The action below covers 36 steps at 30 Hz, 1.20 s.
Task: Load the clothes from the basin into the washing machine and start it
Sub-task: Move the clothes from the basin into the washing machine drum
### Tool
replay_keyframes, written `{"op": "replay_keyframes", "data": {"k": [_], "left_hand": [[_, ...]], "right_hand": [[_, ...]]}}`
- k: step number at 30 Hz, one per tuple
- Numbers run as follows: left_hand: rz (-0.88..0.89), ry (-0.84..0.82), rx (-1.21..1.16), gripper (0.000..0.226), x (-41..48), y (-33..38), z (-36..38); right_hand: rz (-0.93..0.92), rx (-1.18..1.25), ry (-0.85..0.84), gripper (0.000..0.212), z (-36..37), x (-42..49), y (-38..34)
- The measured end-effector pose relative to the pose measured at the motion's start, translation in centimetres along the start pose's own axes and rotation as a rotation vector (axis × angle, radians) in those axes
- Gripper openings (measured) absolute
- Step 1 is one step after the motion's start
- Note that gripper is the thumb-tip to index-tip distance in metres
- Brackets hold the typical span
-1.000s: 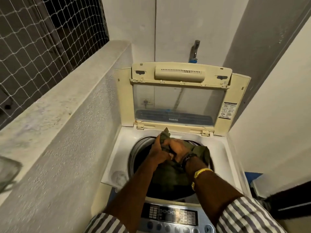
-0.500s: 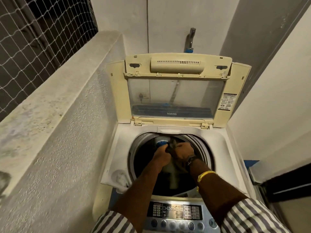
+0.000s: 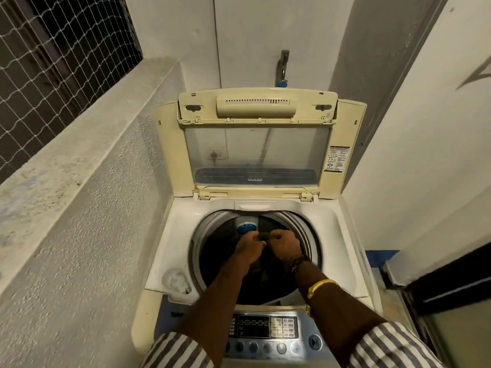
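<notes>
1. Netting (image 3: 53, 62) covers a dark window at the far left, and a rough grey wall (image 3: 79, 208) runs along below it.
2. Next to that wall stands the washing machine (image 3: 170, 235). Its lid (image 3: 257, 144) is tipped up and wide open.
3. The left hand (image 3: 248, 248) is over the round drum (image 3: 212, 261). Its fingers are curled tight on a dark cloth (image 3: 265, 236).
4. The right hand (image 3: 284, 247) is just beside the left one, and it grips the same cloth in a fist.
5. The cloth is at the mouth of the drum, held between the two fists. It is too dark inside to see if other clothes lie at the bottom.
6. The basin is not in view, so I cannot tell how many clothes wait in it.
7. The button panel (image 3: 263, 330) sits at the near edge, and no hand touches it. The round play button (image 3: 314, 342) is at its right end.
8. I think the loading is only partly done. What is left: let this cloth drop in, put in any others, shut the lid, and press start.
</notes>
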State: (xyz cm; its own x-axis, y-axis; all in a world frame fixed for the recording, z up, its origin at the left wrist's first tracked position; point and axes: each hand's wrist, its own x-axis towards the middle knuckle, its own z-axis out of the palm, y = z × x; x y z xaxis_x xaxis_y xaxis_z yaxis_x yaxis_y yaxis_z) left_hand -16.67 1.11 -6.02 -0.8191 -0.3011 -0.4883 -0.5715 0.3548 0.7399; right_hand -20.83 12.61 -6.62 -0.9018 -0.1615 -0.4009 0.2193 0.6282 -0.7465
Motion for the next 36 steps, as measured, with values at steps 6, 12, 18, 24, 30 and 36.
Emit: {"op": "replay_keyframes", "data": {"k": [6, 12, 18, 24, 30, 36], "left_hand": [[-0.024, 0.121, -0.161, 0.041, -1.7, 0.6, 1.4], [0.013, 0.252, -0.467, 0.014, -4.9, 1.6, 2.5], [0.123, 0.241, -0.544, 0.014, -7.1, 2.0, 3.6], [0.193, 0.198, -0.568, 0.012, -9.4, 2.8, 4.6], [0.263, 0.155, -0.543, 0.006, -12.9, 2.5, 6.1], [0.294, 0.06, -0.51, 0.007, -16.7, 1.1, 9.1]], "right_hand": [[-0.109, 0.01, 0.046, 0.033, -1.4, -1.3, 0.5], [-0.273, 0.158, 0.181, 0.029, -2.8, -4.1, 0.8], [-0.404, 0.252, 0.332, 0.019, -3.9, -7.0, 1.7], [-0.408, 0.308, 0.439, 0.017, -4.9, -10.2, 2.5], [-0.391, 0.354, 0.546, 0.018, -5.6, -14.6, 4.0], [-0.374, 0.344, 0.638, 0.013, -6.1, -19.1, 7.9]]}}
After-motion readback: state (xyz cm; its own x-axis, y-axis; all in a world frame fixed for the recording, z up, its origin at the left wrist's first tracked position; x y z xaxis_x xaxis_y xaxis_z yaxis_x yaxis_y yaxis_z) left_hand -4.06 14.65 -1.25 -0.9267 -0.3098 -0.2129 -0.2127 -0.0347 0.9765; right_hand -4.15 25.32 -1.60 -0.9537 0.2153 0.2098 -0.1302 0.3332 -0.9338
